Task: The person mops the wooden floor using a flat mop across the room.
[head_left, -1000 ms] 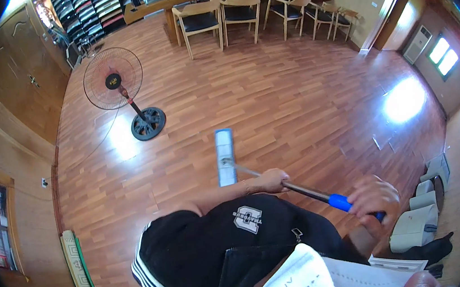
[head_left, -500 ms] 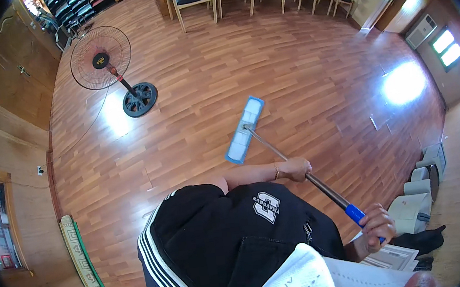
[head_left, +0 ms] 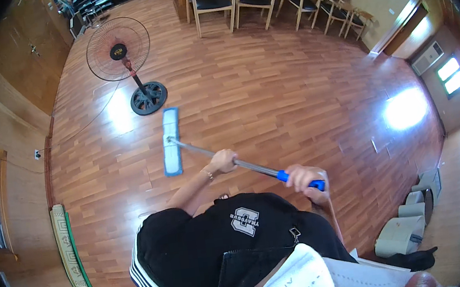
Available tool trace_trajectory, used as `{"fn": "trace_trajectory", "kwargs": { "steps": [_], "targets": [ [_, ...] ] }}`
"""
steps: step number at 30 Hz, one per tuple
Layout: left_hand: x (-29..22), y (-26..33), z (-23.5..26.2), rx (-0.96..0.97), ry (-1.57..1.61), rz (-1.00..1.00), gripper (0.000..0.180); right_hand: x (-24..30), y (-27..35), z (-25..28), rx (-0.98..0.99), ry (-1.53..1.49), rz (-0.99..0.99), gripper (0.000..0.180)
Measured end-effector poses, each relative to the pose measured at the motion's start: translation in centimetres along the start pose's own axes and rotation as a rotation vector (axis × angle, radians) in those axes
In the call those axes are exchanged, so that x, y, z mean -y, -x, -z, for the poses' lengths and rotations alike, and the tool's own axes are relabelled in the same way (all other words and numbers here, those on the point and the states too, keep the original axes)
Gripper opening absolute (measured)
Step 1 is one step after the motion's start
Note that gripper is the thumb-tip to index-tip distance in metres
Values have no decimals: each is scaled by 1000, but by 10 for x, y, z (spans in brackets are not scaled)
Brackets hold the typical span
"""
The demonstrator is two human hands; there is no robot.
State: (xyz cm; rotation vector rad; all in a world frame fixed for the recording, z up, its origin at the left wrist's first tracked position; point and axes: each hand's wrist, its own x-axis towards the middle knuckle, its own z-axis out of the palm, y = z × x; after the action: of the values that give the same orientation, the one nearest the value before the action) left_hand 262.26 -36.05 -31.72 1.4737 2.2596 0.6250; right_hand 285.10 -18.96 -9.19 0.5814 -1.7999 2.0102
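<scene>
A flat mop with a light blue head (head_left: pixel 171 144) lies on the wood-look floor, left of the middle. Its metal pole (head_left: pixel 255 167) slants up toward me on the right and ends in a blue grip. My left hand (head_left: pixel 223 161), with a bracelet at the wrist, is wrapped round the middle of the pole. Closed round the blue grip at the pole's upper end is my right hand (head_left: pixel 306 178). The palm sides of both hands are hidden.
A standing fan (head_left: pixel 118 52) with a round black base stands just beyond the mop head, its cable running to the left wall. Wooden chairs (head_left: pixel 212 1) line the far side. Pale rounded objects (head_left: pixel 399 236) sit along the right wall, and a rolled mat (head_left: pixel 73 263) lies at the left.
The mop head has swung left across the floor, toward the fan's base. My left hand has moved left, and my right hand has moved left and forward with the grip.
</scene>
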Motion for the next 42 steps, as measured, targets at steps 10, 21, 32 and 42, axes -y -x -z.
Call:
{"fn": "trace_trajectory", "kwargs": {
  "steps": [10,21,32,42],
  "targets": [
    [126,174,-7,-343,-97,490,15,-85,-58,-84,352,-42,-324,11],
    [62,143,17,-422,97,596,7,-22,-91,-78,416,95,-260,11],
    [-2,30,29,-516,244,210,32,57,-109,-58,469,393,-55,14],
    [-50,37,123,-559,1085,56,63,-11,-153,-36,439,252,31,30]
  ]
}}
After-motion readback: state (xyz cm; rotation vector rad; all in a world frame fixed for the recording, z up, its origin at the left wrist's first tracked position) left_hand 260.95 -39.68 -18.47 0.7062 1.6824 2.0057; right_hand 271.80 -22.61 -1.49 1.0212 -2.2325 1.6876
